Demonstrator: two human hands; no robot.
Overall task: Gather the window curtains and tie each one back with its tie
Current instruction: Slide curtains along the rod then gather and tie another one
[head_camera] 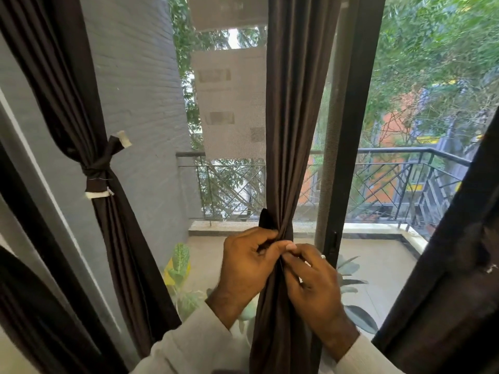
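The left hand (247, 261) is curled around the gathered middle curtain (293, 130), its thumb reaching across the front of the bunched cloth, with a dark loop of the tie (267, 218) standing up just above its knuckles. The right hand (310, 279) meets it from the other side, fingers bent and pinching the dark fabric right where the thumb of the left hand ends; a ring shows on one finger. Whether the right hand holds the tie itself or only the curtain folds cannot be told, as both are the same dark brown. Both sleeves (194, 344) are pale and run down to the lower edge.

Above the hands the middle curtain hangs straight up in narrow folds; below them it falls between the two wrists. Well to the left of the left hand, a second curtain (81, 85) is already cinched at its waist by a knotted tie (98, 168) with pale ends sticking out. At the far right of the right hand a third dark curtain (453, 265) hangs loose along the edge.

Just beyond the right hand stands the dark window frame post (348, 130), close behind the middle curtain. Through the mesh screen lie a tiled balcony floor (378, 265), a black metal railing (405, 168), a grey brick wall (140, 90) to the upper left, and green trees (432, 63). Leafy potted plants (179, 265) sit below and to the left of the left hand, and more leaves (353, 282) show beside the right wrist.
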